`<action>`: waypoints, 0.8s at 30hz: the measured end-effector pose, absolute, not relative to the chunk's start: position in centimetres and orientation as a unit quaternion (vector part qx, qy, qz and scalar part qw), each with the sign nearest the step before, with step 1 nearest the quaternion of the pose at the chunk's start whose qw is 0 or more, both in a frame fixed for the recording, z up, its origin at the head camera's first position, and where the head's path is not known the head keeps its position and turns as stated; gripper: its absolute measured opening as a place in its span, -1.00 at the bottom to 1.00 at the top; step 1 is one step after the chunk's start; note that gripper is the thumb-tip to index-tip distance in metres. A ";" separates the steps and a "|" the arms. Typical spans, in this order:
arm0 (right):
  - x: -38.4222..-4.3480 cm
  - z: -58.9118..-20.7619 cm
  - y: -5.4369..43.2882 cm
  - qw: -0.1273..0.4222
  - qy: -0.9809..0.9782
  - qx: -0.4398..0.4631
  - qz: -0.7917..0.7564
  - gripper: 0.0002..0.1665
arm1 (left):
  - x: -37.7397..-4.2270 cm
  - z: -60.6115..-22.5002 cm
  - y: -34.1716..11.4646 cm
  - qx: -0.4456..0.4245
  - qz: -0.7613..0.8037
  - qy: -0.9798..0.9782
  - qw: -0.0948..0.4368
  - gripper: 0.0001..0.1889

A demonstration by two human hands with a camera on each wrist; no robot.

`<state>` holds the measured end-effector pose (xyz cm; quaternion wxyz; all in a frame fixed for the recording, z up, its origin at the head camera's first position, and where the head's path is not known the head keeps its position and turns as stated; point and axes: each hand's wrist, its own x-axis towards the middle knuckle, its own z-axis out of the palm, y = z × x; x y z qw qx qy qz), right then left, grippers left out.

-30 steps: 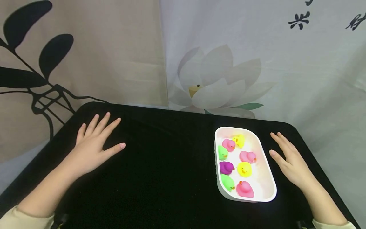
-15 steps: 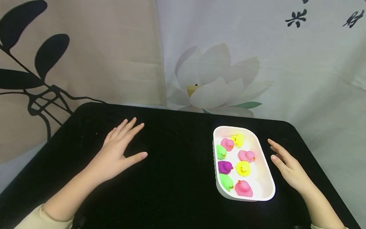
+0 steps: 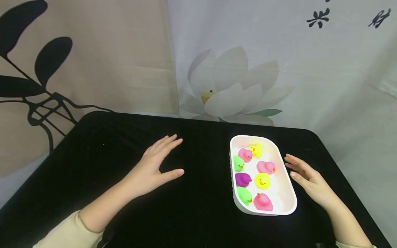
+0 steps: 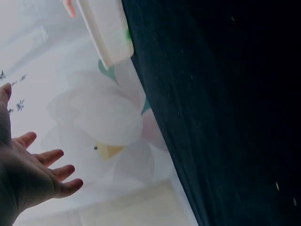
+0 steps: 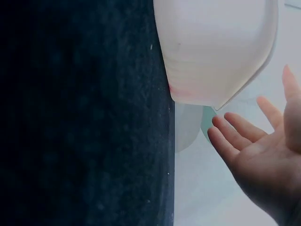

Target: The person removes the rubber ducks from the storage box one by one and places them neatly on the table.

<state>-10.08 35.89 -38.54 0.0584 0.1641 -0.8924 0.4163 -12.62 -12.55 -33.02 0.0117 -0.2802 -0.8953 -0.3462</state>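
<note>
A white plastic tray (image 3: 286, 193) stands on the right half of the black table in the head view. In it lie several small toy ducks: yellow ones such as the yellow duck (image 3: 262, 181), pink ones such as the pink duck (image 3: 263, 202), a purple duck (image 3: 243, 179) and green ones such as the green duck (image 3: 244, 195). My left hand (image 3: 152, 172) is left of the tray, fingers extended and thumb apart, holding nothing. Close by the tray's right side is my right hand (image 3: 310, 179), fingers relaxed; the tray's side wall (image 5: 211, 56) rises near its fingertips in the right wrist view.
The black-covered table (image 3: 186, 220) reaches back to a hanging cloth backdrop (image 3: 139, 62) printed with a lotus flower (image 3: 232, 89), dark leaves and brush characters. The table's rounded far right corner lies beyond my right hand.
My left hand has moved right across the table toward the tray. My right hand has shifted slightly left, nearer the tray's side, its fingers bending a little. The ducks stay in place within the tray.
</note>
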 end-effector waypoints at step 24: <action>-9.9 -40.4 38.1 -0.075 -0.839 0.158 0.516 -0.38 | -14.7 -35.9 -4.8 -0.348 -0.396 -0.849 -0.026 -0.29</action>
